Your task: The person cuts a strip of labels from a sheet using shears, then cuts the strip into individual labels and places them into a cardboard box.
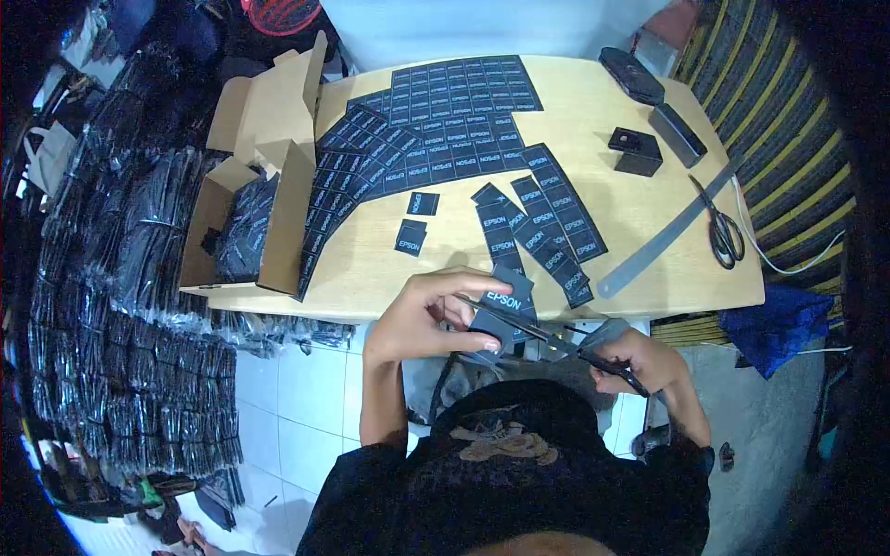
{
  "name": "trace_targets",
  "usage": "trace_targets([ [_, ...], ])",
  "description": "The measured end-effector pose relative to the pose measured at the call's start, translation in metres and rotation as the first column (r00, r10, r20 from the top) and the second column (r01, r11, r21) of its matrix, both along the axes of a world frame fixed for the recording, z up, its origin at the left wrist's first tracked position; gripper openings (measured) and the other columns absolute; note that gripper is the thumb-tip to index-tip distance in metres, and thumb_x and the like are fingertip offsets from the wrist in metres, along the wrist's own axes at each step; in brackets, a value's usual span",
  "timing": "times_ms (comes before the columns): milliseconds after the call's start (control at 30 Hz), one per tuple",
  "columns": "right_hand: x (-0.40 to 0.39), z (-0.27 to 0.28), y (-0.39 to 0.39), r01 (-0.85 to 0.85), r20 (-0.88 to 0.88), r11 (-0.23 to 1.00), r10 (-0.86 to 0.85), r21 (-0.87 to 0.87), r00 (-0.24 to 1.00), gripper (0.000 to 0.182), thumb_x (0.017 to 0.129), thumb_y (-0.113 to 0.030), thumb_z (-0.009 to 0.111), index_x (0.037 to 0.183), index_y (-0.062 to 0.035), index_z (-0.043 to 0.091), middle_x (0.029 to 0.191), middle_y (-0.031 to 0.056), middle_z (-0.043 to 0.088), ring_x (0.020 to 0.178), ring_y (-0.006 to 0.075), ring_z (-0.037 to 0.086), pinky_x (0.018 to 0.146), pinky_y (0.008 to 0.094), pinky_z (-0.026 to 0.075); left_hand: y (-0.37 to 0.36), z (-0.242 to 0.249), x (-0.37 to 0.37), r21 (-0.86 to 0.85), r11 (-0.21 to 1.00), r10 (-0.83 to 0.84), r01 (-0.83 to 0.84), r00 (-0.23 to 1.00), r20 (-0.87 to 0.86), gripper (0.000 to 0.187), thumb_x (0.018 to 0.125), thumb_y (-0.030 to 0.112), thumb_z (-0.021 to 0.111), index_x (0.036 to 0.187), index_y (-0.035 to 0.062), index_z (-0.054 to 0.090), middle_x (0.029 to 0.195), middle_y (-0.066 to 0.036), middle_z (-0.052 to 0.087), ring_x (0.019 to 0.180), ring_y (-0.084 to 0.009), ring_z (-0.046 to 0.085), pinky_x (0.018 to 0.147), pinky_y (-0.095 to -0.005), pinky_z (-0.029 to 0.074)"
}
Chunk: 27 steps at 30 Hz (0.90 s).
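My left hand (422, 315) pinches a black label strip (505, 294) printed with white EPSON lettering, just in front of the table's near edge. In my right hand (640, 360) is a pair of scissors (554, 341), its blades reaching left across the strip. Whether the blades are parted there is hard to make out. Two small cut labels, one (424, 204) above the other (411, 237), lie on the table beyond my left hand. Several narrow strips (553, 248) rest just past the held one.
Large EPSON label sheets (454, 130) cover the back left of the table (593, 111). An open cardboard box (287, 222) of black pieces stands left. A metal ruler (663, 232), other scissors (723, 236), a black block (636, 153) and dark cases lie right. Bundled plastic-wrapped stacks (139, 371) fill the far left.
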State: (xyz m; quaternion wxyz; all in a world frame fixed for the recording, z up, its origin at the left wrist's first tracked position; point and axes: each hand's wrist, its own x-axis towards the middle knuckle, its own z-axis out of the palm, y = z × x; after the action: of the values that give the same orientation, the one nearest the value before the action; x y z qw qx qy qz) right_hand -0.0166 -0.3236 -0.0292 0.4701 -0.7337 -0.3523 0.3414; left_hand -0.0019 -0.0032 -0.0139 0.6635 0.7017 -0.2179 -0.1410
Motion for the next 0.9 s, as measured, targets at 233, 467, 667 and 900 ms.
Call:
trace_targets([
  [233, -0.001, 0.002, -0.005, 0.021, 0.007, 0.997, -0.021, -0.074, 1.0, 0.027, 0.078, -0.025, 0.071, 0.072, -0.0023, 0.056, 0.057, 0.0095, 0.053, 0.051, 0.0203, 0.052, 0.05, 0.032, 0.038, 0.017, -0.014, 0.012, 0.13, 0.983, 0.124, -0.128, 0.991, 0.04, 0.046, 0.062, -0.001, 0.079, 0.105, 0.0015, 0.062, 0.096, -0.003, 0.062, 0.074, -0.0038, 0.056, 0.06, -0.0173, 0.044],
  [467, -0.014, -0.026, -0.029, 0.261, -0.006, 0.961, -0.262, -0.091, 0.965, 0.03, 0.076, -0.029, 0.07, 0.071, -0.0018, 0.057, 0.055, 0.0005, 0.049, 0.052, 0.0075, 0.045, 0.047, 0.0261, 0.036, 0.054, -0.052, 0.06, 0.402, 0.774, 0.327, -0.49, 0.852, 0.409, 0.04, 0.063, 0.016, 0.08, 0.099, 0.0063, 0.064, 0.085, -0.008, 0.057, 0.069, -0.0144, 0.053, 0.062, -0.0251, 0.044],
  [667, -0.025, -0.044, -0.036, 0.323, -0.1, 0.946, -0.323, -0.023, 0.941, 0.035, 0.078, -0.032, 0.07, 0.071, -0.0003, 0.057, 0.058, -0.0007, 0.05, 0.053, 0.0064, 0.044, 0.047, 0.0243, 0.035, 0.07, -0.06, 0.084, 0.545, 0.612, 0.004, -0.574, 0.691, 0.723, 0.073, 0.062, 0.046, 0.076, 0.122, 0.0117, 0.054, 0.126, -0.022, 0.042, 0.119, -0.04, 0.037, 0.097, -0.0498, 0.03],
  [900, -0.027, -0.048, -0.03, 0.339, -0.112, 0.94, -0.335, 0.02, 0.935, 0.022, 0.074, -0.017, 0.073, 0.075, -0.0013, 0.058, 0.057, 0.0003, 0.05, 0.054, 0.0071, 0.044, 0.048, 0.0259, 0.036, 0.063, -0.076, 0.08, 0.605, 0.668, -0.124, -0.433, 0.737, 0.664, 0.043, 0.082, 0.034, 0.06, 0.118, 0.012, 0.053, 0.122, -0.013, 0.046, 0.112, -0.0334, 0.042, 0.098, -0.044, 0.03],
])
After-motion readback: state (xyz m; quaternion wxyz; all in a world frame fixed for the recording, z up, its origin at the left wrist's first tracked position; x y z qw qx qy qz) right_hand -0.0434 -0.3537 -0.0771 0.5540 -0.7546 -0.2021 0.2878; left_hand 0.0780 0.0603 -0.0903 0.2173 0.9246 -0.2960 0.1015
